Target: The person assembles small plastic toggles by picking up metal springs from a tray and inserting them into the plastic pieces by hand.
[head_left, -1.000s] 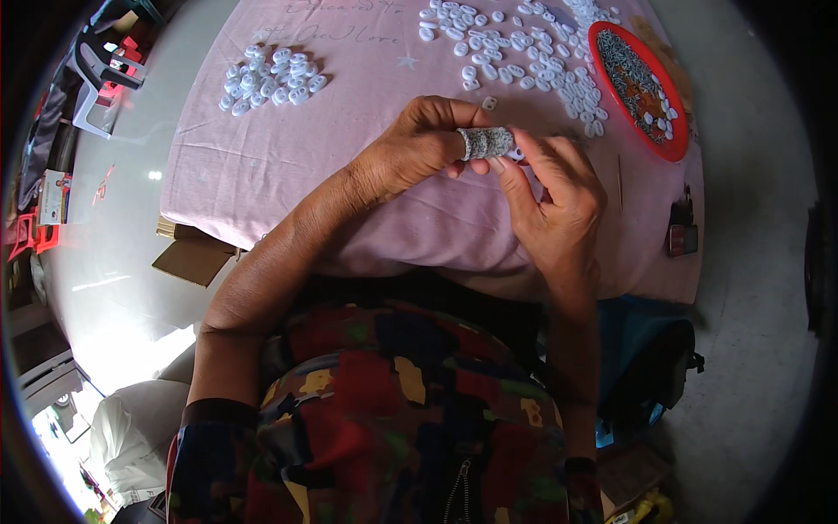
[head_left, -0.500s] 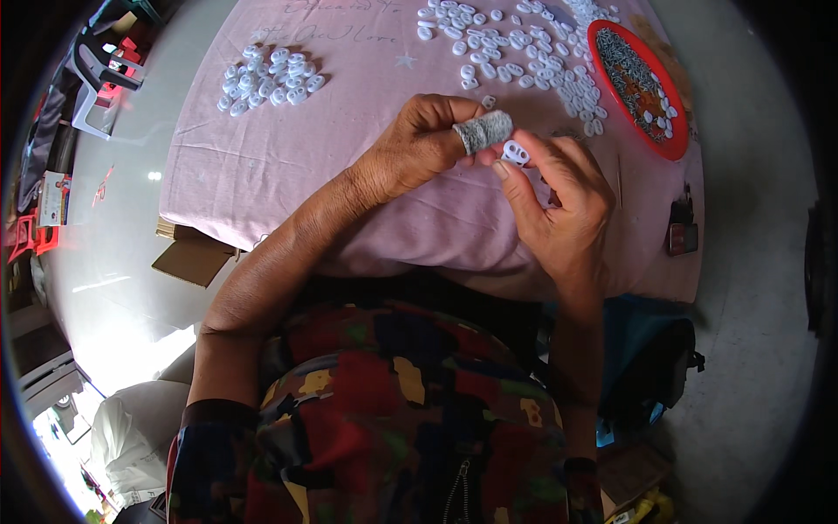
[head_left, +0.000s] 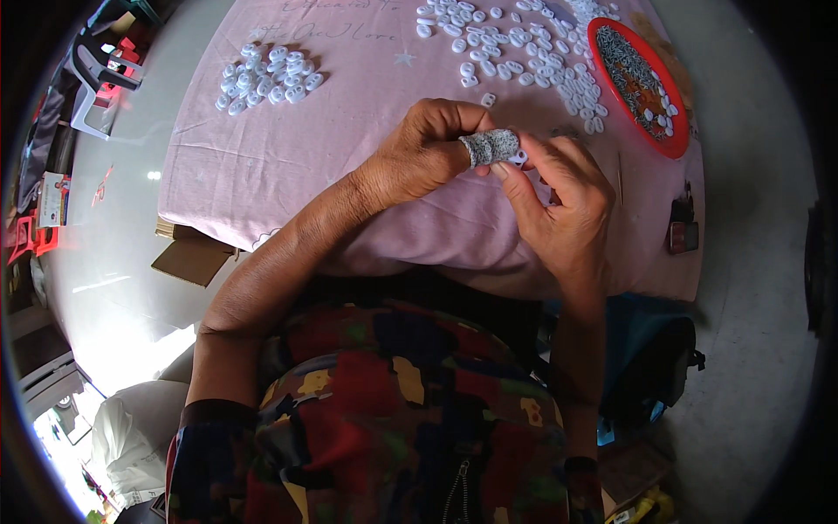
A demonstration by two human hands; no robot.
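A white oval plastic cord lock with two holes (head_left: 521,157) is pinched between the thumb and forefinger of my right hand (head_left: 563,192). Only its edge shows. My left hand (head_left: 428,150) closes on it from the other side, its thumb in a grey knitted finger cover (head_left: 491,148) that presses over the piece. The left fingertips are hidden behind that thumb. Just beyond my hands, a single similar white piece (head_left: 488,99) lies on the pink cloth.
The pink cloth (head_left: 349,148) covers the table. A heap of white pieces (head_left: 269,79) sits at left, with many more scattered (head_left: 532,65) at far right. A red plate (head_left: 677,150) holds small grey metal bits and some white pieces. A small dark red object (head_left: 683,237) lies near the right edge.
My left thumb has come over the cord lock, which showed its face and two holes before and is now mostly covered. My right hand keeps its pinch.
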